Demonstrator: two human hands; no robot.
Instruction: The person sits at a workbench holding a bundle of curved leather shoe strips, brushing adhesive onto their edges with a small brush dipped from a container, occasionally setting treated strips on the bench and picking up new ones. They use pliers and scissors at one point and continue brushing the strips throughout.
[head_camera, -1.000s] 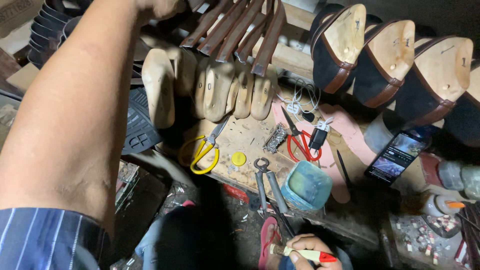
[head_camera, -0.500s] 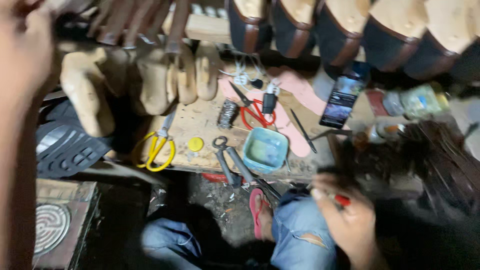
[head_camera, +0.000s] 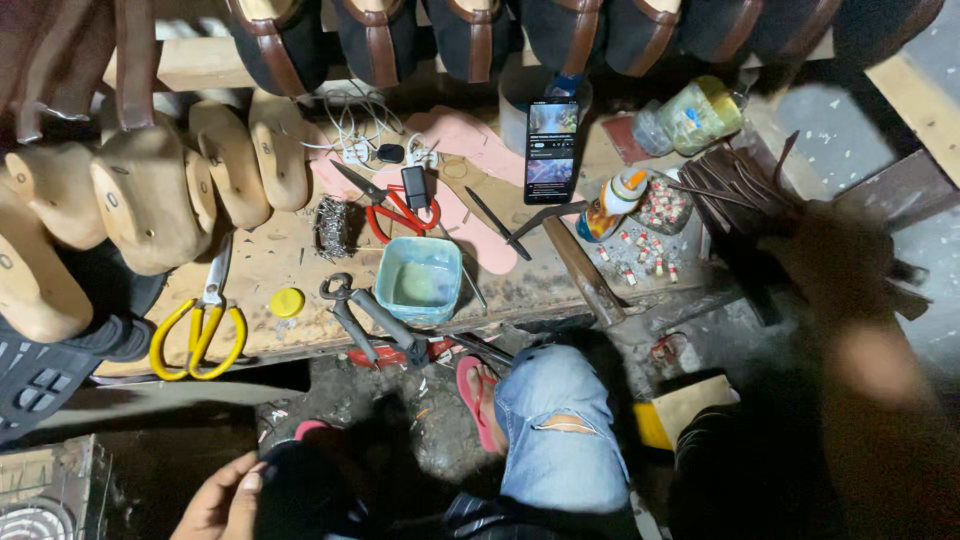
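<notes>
head view: the left hand (head_camera: 222, 500) sits low at the bottom edge, fingers loosely curled beside a dark rounded thing (head_camera: 300, 485) over the left knee; whether it grips that thing i cannot tell. the right hand (head_camera: 870, 360) is a blur at the right side, reaching toward a bundle of dark brown leather strips (head_camera: 735, 190) lying at the right end of the workbench (head_camera: 270, 265); the blur hides whether its fingers are apart or closed, and whether they touch the strips.

on the bench, yellow-handled scissors (head_camera: 200, 325) lie near the left front edge, with a small yellow cap (head_camera: 287, 302) just beside them. dark pincers (head_camera: 360, 315) rest next to a square pale blue tub (head_camera: 418, 280). red-handled scissors (head_camera: 385, 205) lie behind the tub, over pink insoles (head_camera: 470, 150). a phone (head_camera: 551, 150) with a lit screen stands propped near the back. a hammer (head_camera: 580, 265) lies slanted to the right of the tub, and a glue bottle (head_camera: 612, 205) with an orange tip lies just past it, beside a scatter of small pieces.

wooden shoe lasts (head_camera: 150, 195) hang in a row at the left. dark shoes with brown straps (head_camera: 470, 35) line the shelf above. below, a knee in torn jeans (head_camera: 555, 430) and a foot in a pink sandal (head_camera: 478, 400) rest on the floor.
</notes>
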